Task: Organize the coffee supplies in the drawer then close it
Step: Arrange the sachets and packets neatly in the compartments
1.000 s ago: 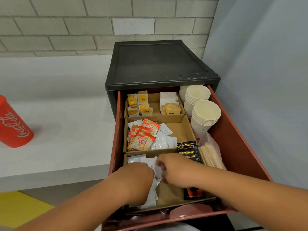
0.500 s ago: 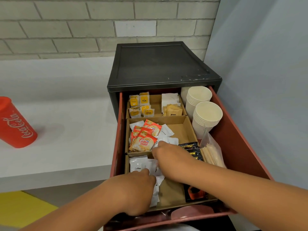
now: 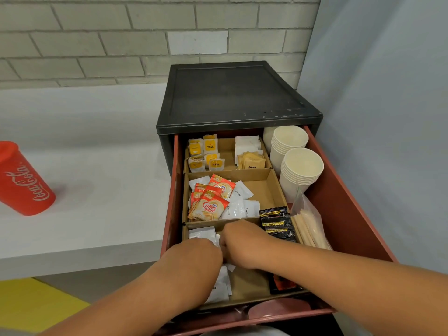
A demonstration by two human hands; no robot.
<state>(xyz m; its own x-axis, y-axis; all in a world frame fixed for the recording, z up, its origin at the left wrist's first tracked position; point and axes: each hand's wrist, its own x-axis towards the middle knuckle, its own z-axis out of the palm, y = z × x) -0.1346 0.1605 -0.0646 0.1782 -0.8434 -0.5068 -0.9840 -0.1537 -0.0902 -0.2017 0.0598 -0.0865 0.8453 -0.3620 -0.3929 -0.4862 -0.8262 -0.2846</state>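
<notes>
The red drawer [image 3: 344,204] of a black cabinet [image 3: 232,93] stands pulled out. Cardboard dividers split it into compartments: tea bags [image 3: 206,151] and brown sugar packets [image 3: 252,162] at the back, Coffee mate sachets [image 3: 209,204] and white cream packets [image 3: 240,207] in the middle. In the near compartment lie white coffee packets [image 3: 221,284]. My left hand [image 3: 194,260] and my right hand [image 3: 242,246] meet over them, fingers curled down onto the packets. Whether either hand grips one is hidden. Black sachets [image 3: 277,224] sit right of my right hand.
Two stacks of paper cups [image 3: 300,170] and a bag of wooden stirrers [image 3: 309,229] fill the drawer's right side. A red Coca-Cola cup [image 3: 23,180] stands on the white counter [image 3: 97,190] at left. A grey partition is on the right.
My right hand has drawn back from the middle compartment's edge to meet my left hand over the white coffee packets. The view has shifted slightly.
</notes>
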